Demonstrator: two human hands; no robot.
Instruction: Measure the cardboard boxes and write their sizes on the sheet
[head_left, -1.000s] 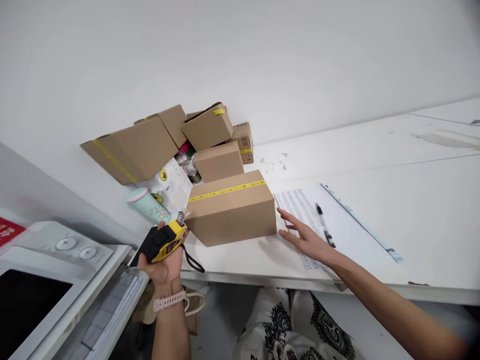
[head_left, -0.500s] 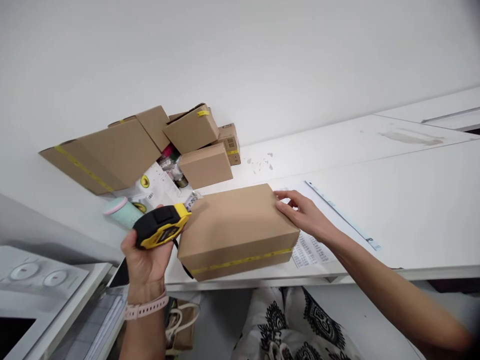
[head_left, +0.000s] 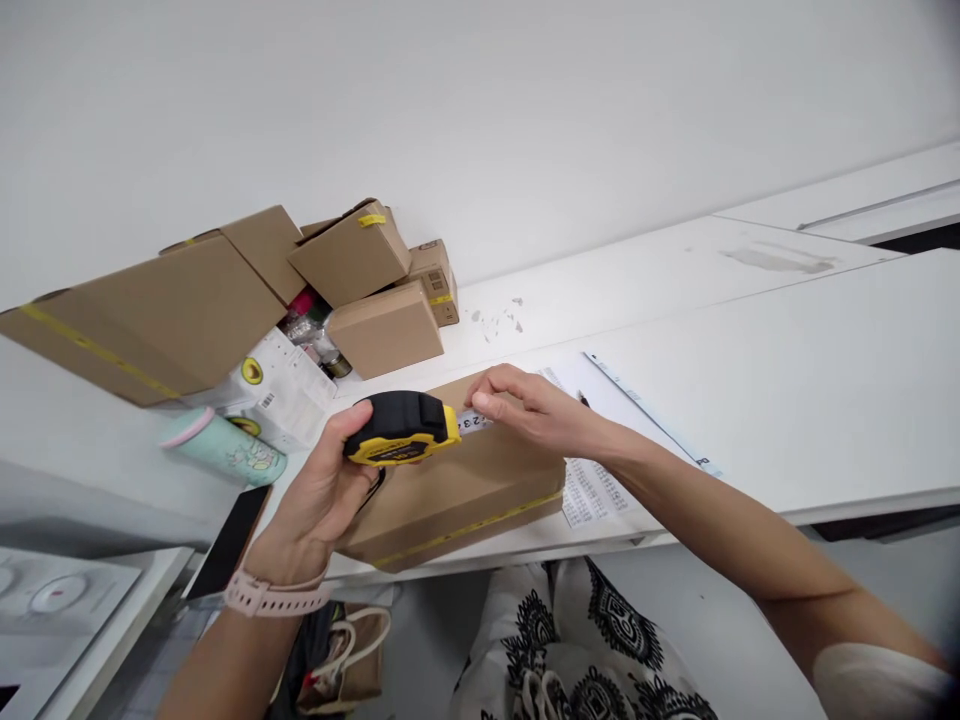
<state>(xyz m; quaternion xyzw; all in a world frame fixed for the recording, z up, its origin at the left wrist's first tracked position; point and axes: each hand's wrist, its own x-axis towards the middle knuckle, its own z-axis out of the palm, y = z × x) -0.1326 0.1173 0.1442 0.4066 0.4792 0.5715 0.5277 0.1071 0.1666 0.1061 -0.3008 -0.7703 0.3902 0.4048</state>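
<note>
My left hand [head_left: 319, 495] grips a black and yellow tape measure [head_left: 397, 430] by its case, above the left part of a closed brown cardboard box [head_left: 450, 490]. A short length of white blade [head_left: 472, 421] with black numbers sticks out of the case to the right. My right hand [head_left: 529, 408] pinches the end of that blade over the box's top; its fingertips hide the tip. Yellow tape runs along the box's near side. Under the box's right end lies a printed sheet [head_left: 596, 492].
Several cardboard boxes [head_left: 386, 330] are stacked at the back left of the white desk [head_left: 750, 400]. A mint tumbler [head_left: 225, 450] lies beside a white avocado-print carton [head_left: 281, 385]. A ruler [head_left: 649, 410] and a pen [head_left: 583, 398] are at right. A tote bag [head_left: 360, 665] stands below.
My right hand has left the box's right corner and moved left to the tape measure's blade end. My left hand has brought the tape measure rightward, over the box.
</note>
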